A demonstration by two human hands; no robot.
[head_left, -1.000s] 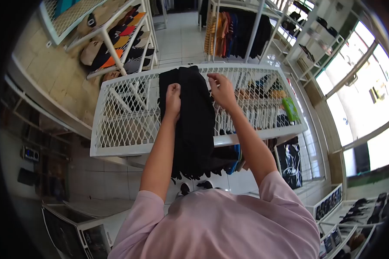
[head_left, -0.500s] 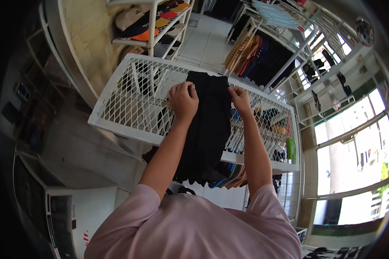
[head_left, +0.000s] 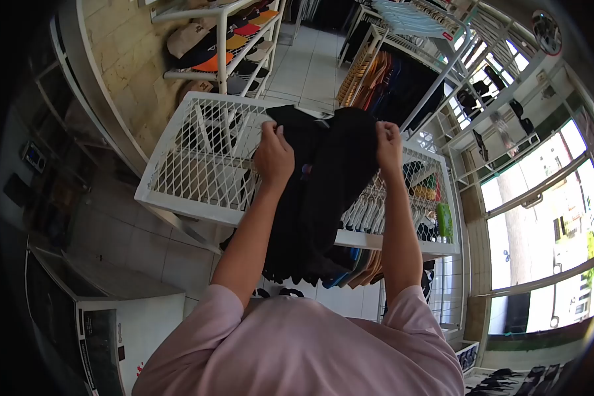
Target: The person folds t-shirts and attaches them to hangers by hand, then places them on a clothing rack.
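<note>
A black cloth garment (head_left: 320, 191) lies over the white mesh-topped rack (head_left: 208, 210) and hangs past its near edge toward my body. My left hand (head_left: 275, 155) grips its left side near the far end, fingers curled into the fabric. On the opposite side, my right hand (head_left: 389, 146) pinches the garment's edge, holding it a little raised. Between my hands the cloth parts into two layers, with a small coloured spot showing in the fold. The fingertips are partly hidden by the fabric.
Caps fill a white shelf (head_left: 226, 49) at the far left. Hanging clothes (head_left: 376, 79) stand beyond the rack, and more garments (head_left: 360, 269) hang beneath its mesh. A green packet (head_left: 444, 223) sits at the right end. Windows (head_left: 541, 251) line the right wall.
My right hand has moved right and drawn the garment's right edge outward, so the cloth is wider and its layers have come apart. My left hand has shifted slightly left.
</note>
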